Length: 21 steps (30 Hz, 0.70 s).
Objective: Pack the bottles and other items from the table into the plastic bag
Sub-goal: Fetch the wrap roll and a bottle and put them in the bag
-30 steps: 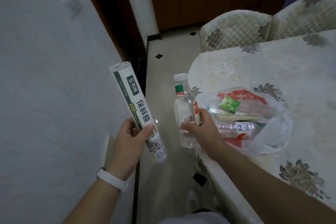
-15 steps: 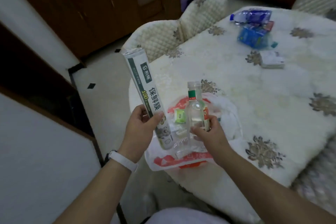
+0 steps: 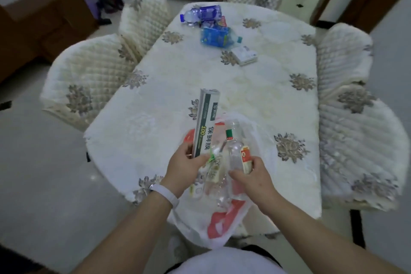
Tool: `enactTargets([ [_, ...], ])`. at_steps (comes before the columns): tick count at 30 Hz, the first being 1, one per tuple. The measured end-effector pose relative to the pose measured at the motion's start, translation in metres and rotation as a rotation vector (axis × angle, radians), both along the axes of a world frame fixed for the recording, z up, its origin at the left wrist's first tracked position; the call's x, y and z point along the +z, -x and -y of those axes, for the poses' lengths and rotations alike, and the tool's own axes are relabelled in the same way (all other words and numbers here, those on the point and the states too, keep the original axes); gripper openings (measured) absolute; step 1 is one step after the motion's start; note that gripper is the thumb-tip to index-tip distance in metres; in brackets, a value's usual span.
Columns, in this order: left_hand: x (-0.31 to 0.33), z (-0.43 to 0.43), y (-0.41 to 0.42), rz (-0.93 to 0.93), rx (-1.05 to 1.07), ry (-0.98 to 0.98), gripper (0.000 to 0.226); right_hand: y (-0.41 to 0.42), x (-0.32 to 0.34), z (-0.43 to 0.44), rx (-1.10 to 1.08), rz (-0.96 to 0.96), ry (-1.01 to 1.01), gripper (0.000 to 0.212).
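Quilted cream tablecloth with grey-brown flower motifs (image 3: 233,87) is covering the oval table I am looking down on, with padded chairs of the same fabric (image 3: 89,73) drawn up around it. At the near edge, the thin translucent plastic bag with red printing (image 3: 224,218) is lying open and partly hanging over the rim, so I judge it is being kept close for loading.

My left hand (image 3: 184,169) is gripping the long white and dark green cling-film box (image 3: 205,122) by its lower end, fingers curled round it, thumb across the front; the box is tilting up and away over the bag, seemingly held end-first so it can slide in lengthwise. My right hand (image 3: 251,176) is clasping the clear plastic bottle with a green neck band and red-and-white label (image 3: 236,151) around its lower body, fingers wrapped closed, neck pointing away. Both items are sitting above the bag's mouth, not yet released.

Waiting at the far end, well apart from the bag, are two crumpled blue-labelled clear bottles (image 3: 213,35) lying on their sides and a small flat white packet (image 3: 244,55).
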State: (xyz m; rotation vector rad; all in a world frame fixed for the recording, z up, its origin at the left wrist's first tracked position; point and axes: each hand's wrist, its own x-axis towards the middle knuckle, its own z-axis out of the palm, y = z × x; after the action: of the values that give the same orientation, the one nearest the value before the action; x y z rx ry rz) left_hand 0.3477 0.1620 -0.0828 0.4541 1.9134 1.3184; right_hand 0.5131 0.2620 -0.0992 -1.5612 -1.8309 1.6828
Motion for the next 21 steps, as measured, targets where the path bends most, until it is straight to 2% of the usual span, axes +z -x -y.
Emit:
enactTargets([
  [8,-0.025,-0.004,0.024,0.004,-0.325,0.084,0.017,0.01,-0.011,0.036,-0.215,0.138,-0.05,0.048],
  [12,-0.037,-0.003,0.026,-0.046,-0.436,0.192,0.025,0.01,-0.014,0.037,-0.262,0.195,-0.067,0.046],
  [16,-0.042,-0.004,0.026,-0.114,-0.532,0.269,0.022,0.006,-0.021,0.027,-0.263,0.282,-0.086,0.045],
  [21,-0.045,-0.007,0.033,-0.193,-0.614,0.371,0.027,0.006,-0.028,0.009,-0.293,0.357,-0.118,0.054],
])
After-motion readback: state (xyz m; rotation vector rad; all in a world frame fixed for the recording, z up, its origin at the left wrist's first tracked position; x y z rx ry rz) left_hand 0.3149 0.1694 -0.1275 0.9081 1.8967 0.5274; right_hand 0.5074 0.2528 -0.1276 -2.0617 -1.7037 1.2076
